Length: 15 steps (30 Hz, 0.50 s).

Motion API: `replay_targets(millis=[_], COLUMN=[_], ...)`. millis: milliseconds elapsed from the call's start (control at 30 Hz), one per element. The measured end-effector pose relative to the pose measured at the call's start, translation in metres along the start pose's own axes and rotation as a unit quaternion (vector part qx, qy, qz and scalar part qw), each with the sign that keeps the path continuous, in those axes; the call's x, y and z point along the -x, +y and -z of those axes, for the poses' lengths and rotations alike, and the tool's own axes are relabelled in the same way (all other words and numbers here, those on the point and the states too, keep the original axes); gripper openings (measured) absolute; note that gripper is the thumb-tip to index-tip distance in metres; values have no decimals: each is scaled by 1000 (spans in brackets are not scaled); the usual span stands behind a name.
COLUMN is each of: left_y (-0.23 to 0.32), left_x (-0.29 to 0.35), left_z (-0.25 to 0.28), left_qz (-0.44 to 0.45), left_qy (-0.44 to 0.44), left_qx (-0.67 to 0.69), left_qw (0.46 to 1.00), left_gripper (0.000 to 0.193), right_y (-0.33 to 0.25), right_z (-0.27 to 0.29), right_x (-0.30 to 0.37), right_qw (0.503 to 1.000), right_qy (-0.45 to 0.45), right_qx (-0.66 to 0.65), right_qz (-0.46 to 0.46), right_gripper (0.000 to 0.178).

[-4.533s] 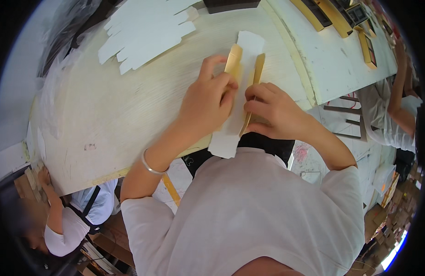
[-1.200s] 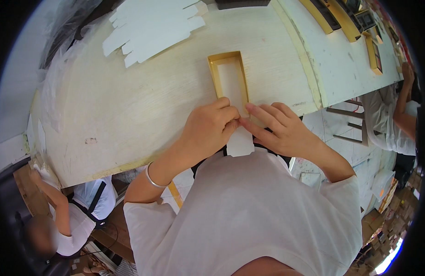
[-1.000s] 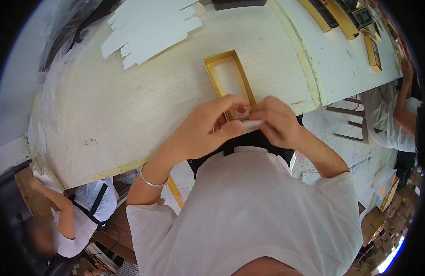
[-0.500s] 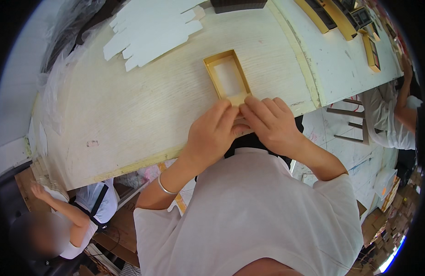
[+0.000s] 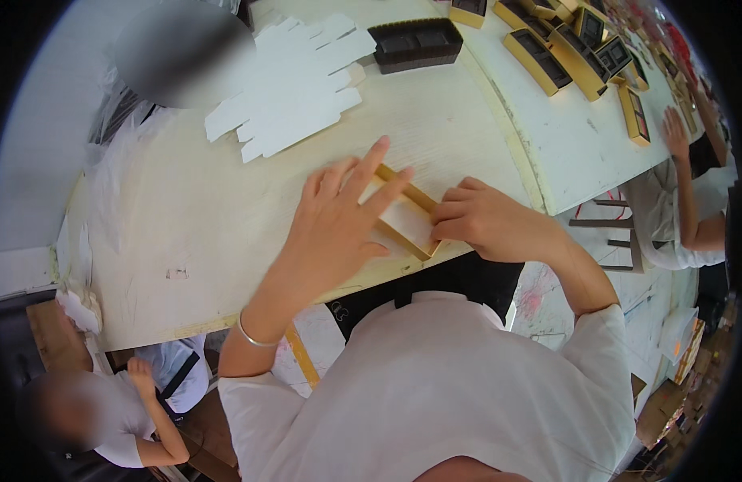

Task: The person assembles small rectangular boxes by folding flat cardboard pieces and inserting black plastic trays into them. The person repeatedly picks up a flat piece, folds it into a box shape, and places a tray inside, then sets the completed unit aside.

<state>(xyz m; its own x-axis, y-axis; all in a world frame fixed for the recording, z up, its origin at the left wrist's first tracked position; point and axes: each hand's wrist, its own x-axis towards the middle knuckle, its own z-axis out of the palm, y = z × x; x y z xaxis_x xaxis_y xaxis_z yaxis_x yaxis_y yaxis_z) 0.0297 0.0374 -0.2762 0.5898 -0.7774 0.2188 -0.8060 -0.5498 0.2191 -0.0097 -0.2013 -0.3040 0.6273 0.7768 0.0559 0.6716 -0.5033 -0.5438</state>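
Note:
A shallow gold open-topped box [image 5: 420, 198] with a white inside lies aslant near the front edge of the pale table. My left hand [image 5: 327, 217] is spread over the box's left side, its fingers stretched out and partly hiding the walls. A metal bangle circles that wrist. At the box's right end, my right hand [image 5: 487, 218] has its fingers curled and pressed on the wall, thumb hidden. The box's near corner shows between my hands.
Flat white cardboard blanks [image 5: 299, 88] lie at the far left beside a stack of black plastic trays [image 5: 417, 46]. Several gold boxes with black inserts [image 5: 576, 60] sit far right. Co-workers are at lower left, top left and right, near a stool [image 5: 628, 241].
The box has turned and come nearer to the table edge. My left hand has let go of its near end and spread out over it; my right hand has shifted to its right end.

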Motion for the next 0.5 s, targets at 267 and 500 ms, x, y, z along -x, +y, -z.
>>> replay_targets(millis=[267,500], left_y=[-2,-3], left_x=[11,31], left_z=[-18,-34], left_qz=[99,208], left_qy=[-76,-23], left_qx=[38,160], left_qw=[992,965], left_gripper=[79,83], right_y=[122,145], right_z=[69,87], right_x=[-42,-57], right_qw=[874,903], right_qy=[337,270], right_qx=[319,297], right_qz=[-145,-156], right_gripper=[31,22])
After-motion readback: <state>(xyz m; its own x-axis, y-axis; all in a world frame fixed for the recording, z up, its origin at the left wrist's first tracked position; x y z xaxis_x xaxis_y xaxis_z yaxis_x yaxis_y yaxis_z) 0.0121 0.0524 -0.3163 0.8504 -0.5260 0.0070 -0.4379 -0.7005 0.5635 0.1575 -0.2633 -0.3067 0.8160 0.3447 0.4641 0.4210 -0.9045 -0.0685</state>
